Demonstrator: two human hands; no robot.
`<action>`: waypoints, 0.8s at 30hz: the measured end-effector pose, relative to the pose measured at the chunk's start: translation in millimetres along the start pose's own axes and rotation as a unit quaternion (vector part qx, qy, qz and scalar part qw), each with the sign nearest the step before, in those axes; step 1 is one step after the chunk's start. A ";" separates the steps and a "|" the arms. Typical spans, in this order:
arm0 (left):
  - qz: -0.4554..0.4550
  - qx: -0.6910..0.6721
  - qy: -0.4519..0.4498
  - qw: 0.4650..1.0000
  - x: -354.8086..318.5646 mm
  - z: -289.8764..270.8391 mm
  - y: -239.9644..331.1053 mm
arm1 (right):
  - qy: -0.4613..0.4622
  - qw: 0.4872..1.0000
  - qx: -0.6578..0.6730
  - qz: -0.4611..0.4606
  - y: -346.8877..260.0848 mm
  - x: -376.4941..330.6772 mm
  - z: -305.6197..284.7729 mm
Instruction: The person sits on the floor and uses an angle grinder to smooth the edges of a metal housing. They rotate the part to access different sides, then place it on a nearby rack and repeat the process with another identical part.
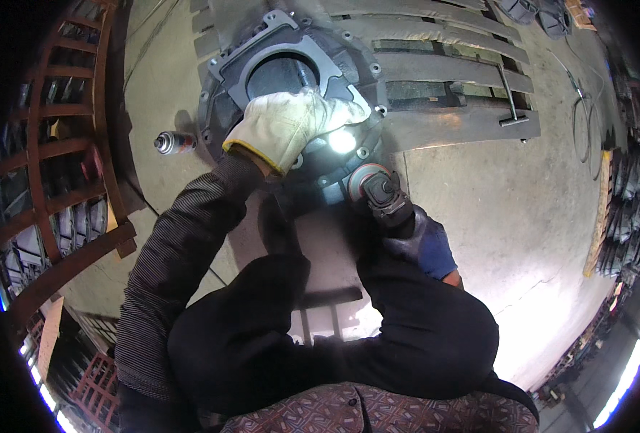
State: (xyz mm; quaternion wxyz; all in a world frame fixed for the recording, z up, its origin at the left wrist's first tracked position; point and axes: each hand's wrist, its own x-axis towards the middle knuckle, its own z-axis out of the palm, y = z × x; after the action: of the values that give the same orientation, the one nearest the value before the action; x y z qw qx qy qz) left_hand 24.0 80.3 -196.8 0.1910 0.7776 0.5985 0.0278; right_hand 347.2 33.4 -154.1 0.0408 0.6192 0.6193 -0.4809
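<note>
The head-worn fisheye looks steeply down from close above.

The left hand [291, 123] hides part of the casting [352, 66]; at its lower right, the grinder [388, 196] partly hides the right hand [427, 242].

left hand [284, 124] on metal casting [352, 66], grinder [388, 198] in right hand [412, 237]

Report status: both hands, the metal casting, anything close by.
Left hand gloved, on casting. Right hand gripping angle grinder, disc by casting's near edge, contact unclear. Spray can left of casting, apart from hands.
</note>
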 end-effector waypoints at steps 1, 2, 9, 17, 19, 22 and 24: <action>0.051 0.090 0.020 0.994 -3.6 3.6 -1.9 | 0.000 1.000 0.006 -0.010 0.9 0.1 0.4; 0.067 0.073 0.043 0.994 -6.4 6.2 -5.0 | -0.006 1.000 0.020 -0.016 2.5 0.9 0.7; 0.133 0.161 0.192 0.959 -16.1 7.4 -15.7 | -0.029 0.996 -0.051 -0.067 29.5 18.0 11.0; -0.061 -0.029 -0.114 0.991 -1.8 -24.8 4.4 | -0.017 0.990 -0.106 -0.096 52.0 29.9 18.7; -0.020 0.003 -0.064 0.998 -4.6 -19.4 0.5 | -0.020 0.988 -0.118 -0.100 54.5 33.9 19.5; 0.105 0.141 0.066 0.982 -13.0 -4.0 -12.7 | -0.030 0.992 -0.088 -0.085 53.1 37.7 20.1; 0.124 0.156 0.056 0.978 -11.2 1.9 -24.1 | -0.028 0.994 -0.071 -0.077 47.8 36.0 18.7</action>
State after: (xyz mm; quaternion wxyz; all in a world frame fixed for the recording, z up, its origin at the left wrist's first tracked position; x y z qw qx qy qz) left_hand -0.9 74.4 -204.5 0.0287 0.8630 0.5044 0.0016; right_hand 367.4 36.6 -213.4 0.0653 0.5516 0.6963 -0.4546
